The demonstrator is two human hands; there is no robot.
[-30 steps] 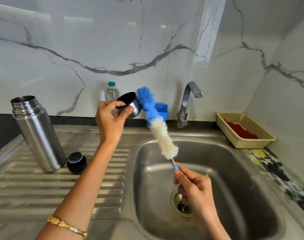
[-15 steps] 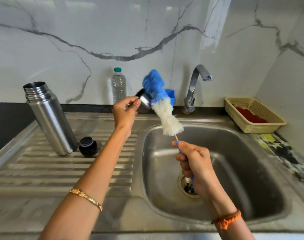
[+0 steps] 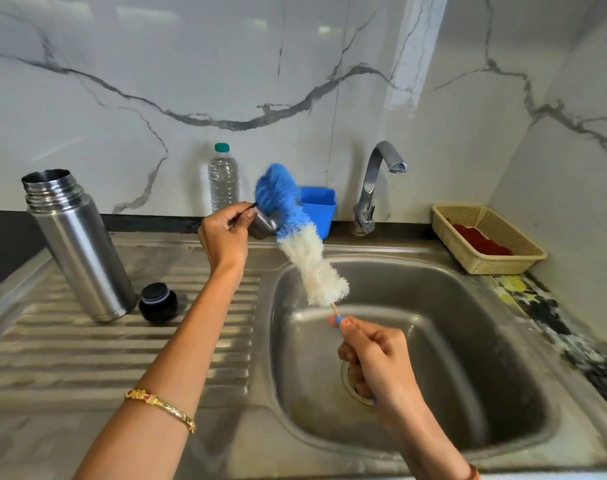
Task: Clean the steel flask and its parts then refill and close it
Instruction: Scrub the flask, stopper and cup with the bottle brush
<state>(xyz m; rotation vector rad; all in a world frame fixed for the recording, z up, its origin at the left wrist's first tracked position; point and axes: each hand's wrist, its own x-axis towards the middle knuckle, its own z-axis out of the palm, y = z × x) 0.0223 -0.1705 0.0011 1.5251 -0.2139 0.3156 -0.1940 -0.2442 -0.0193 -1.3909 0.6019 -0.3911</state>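
An open steel flask stands on the ribbed drainboard at the left, with its black stopper beside its base. My left hand grips the small steel cup lid above the sink's rear edge. My right hand holds the blue handle of a bottle brush over the basin. The brush's blue tip lies against the cup lid and partly hides it; its white bristles trail down toward my right hand.
The steel sink basin fills the right half, with a tap behind it. A clear water bottle and a blue tub stand at the wall. A beige basket sits at the back right.
The brush's blue tip has come down against the cup lid, which my left hand has tilted away. My right hand has shifted slightly right over the basin.
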